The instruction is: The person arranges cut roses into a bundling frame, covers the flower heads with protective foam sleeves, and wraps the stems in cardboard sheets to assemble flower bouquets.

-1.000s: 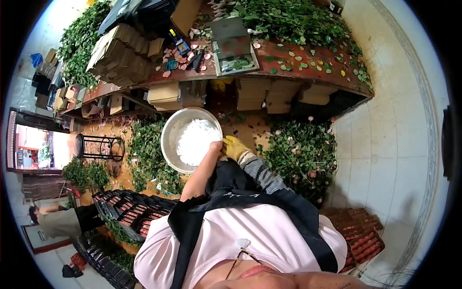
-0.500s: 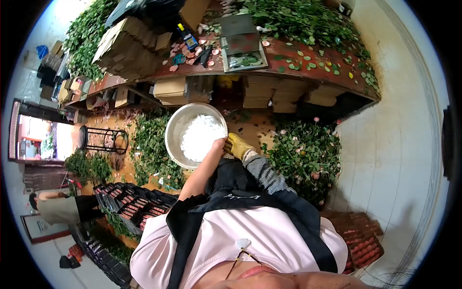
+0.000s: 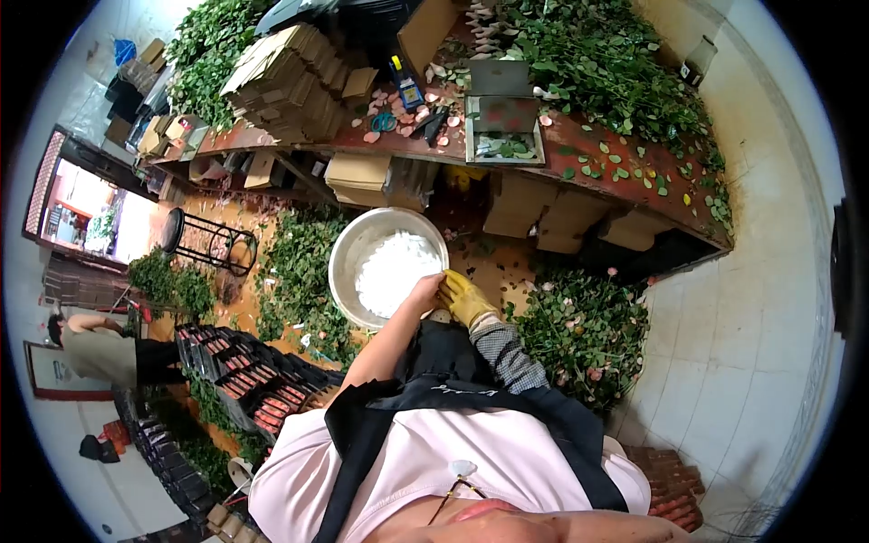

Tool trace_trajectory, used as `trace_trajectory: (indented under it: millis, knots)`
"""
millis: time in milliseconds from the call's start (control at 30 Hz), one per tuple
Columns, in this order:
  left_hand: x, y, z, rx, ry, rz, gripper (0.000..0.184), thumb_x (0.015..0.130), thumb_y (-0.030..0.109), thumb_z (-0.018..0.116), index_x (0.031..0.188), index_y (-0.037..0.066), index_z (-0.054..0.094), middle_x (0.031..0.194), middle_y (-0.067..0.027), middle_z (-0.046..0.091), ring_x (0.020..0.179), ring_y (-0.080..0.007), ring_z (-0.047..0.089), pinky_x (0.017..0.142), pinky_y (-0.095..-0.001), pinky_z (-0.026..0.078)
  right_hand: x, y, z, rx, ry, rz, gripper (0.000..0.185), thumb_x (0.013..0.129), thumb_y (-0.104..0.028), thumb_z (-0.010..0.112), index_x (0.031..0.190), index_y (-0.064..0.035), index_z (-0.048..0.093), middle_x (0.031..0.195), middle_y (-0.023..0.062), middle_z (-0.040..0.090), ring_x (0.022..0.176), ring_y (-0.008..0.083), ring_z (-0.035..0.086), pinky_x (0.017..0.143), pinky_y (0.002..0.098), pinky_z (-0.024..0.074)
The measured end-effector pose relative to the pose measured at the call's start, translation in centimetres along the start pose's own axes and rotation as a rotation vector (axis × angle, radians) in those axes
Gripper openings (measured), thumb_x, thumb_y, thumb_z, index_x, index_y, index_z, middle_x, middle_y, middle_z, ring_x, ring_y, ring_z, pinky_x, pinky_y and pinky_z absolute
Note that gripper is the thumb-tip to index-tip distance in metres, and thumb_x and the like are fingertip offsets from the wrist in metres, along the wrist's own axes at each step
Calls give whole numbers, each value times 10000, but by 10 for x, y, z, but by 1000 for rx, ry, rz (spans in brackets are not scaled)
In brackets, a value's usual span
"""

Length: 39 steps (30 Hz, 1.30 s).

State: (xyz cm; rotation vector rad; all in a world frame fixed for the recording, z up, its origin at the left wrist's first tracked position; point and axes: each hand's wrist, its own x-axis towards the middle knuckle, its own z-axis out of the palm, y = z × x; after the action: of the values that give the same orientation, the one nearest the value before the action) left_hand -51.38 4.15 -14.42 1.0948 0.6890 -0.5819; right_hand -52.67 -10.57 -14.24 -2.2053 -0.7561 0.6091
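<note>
A pale round basin (image 3: 342,288), filled with many small bright white pieces (image 3: 398,276), is in front of my lap. My bare left hand (image 3: 429,290) is at the basin's right rim, its fingers closed together. My right hand (image 3: 466,298), in a yellow glove with a checked sleeve above it, meets the left hand's fingertips beside the rim. Its fingers are bent and drawn together. Whatever lies between the fingertips is hidden or too small to make out. A black apron (image 3: 444,357) covers my lap.
Leafy rose stems (image 3: 579,335) lie on the right, with more greenery (image 3: 303,267) on the left. Ahead is a red table (image 3: 625,172) bearing cardboard, scissors (image 3: 383,121) and leaves. A black stool (image 3: 213,242), stacked black trays (image 3: 244,376) and another person (image 3: 100,350) are left.
The view has shifted, so the table, basin and hands appear slightly lower and farther right. My hands remain together at the basin's rim.
</note>
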Motion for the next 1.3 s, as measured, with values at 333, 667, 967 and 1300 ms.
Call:
trace_trajectory:
  millis: [333,667,967,1300]
  knots:
    - [4,-2,-9,137,18,152,314,968,268,647,1108,-12,676,976,-127,694,846,-237,669,761,-370,549,7,22,21,350,33,-132,468,1012,-127,417,1475,-79,367,1463,80,485,1330,210,474,1118,330,382]
    - [38,-9,-15,606,304,309,282,884,274,718,907,-6,741,791,-131,713,712,-254,669,691,-387,530,-6,-28,-22,230,195,380,489,931,-235,615,1381,-88,492,1352,159,575,1210,299,578,948,373,484]
    - [14,13,36,340,139,61,488,971,389,577,1052,-83,671,977,-144,673,818,-271,616,759,-429,507,43,25,29,1067,725,524,300,968,-168,561,1223,-23,624,1087,127,692,974,256,648,853,350,502]
    - [67,-20,3,810,405,379,413,951,325,575,1000,-70,685,844,-216,701,756,-372,659,712,-456,499,38,24,29,1065,707,596,394,979,-368,567,1175,-40,662,1077,150,699,975,305,656,879,375,497]
